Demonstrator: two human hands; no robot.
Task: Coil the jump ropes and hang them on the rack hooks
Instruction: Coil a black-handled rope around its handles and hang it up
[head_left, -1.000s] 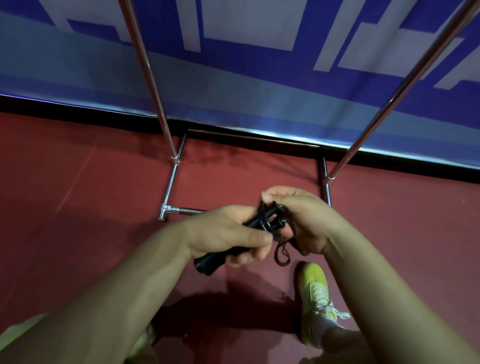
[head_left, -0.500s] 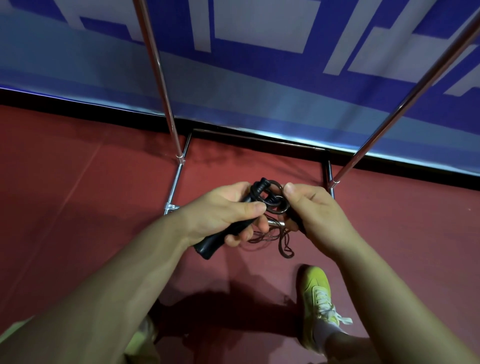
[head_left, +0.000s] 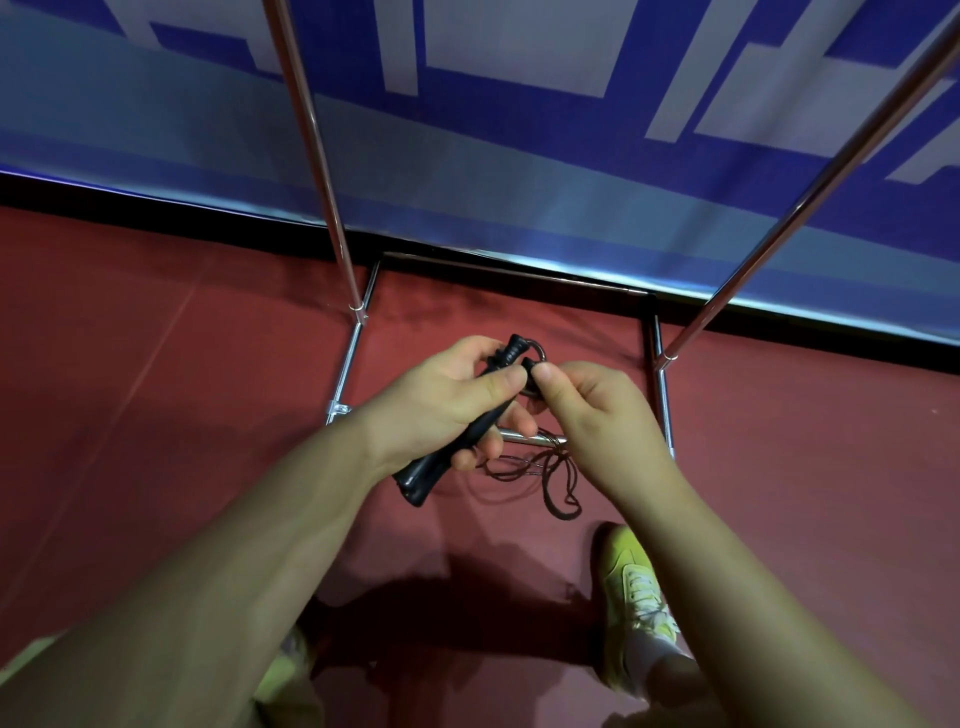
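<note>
Left hand (head_left: 441, 400) gripping jump rope handles (head_left: 457, 441), right hand (head_left: 587, 410) pinching the cord (head_left: 535, 364) at their top

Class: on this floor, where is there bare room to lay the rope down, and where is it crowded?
Bare floor lies left of the rack base, and more to the right of its other rail. It is crowded inside the base, where both hands hold the rope, and near the shoe.

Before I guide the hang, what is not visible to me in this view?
- Rack hooks: head view, cut off by the top edge.
- Jump rope coil: mostly hidden behind the left hand and right hand.
- Metal ring: its attachment is hidden by the right hand's fingers.
</note>
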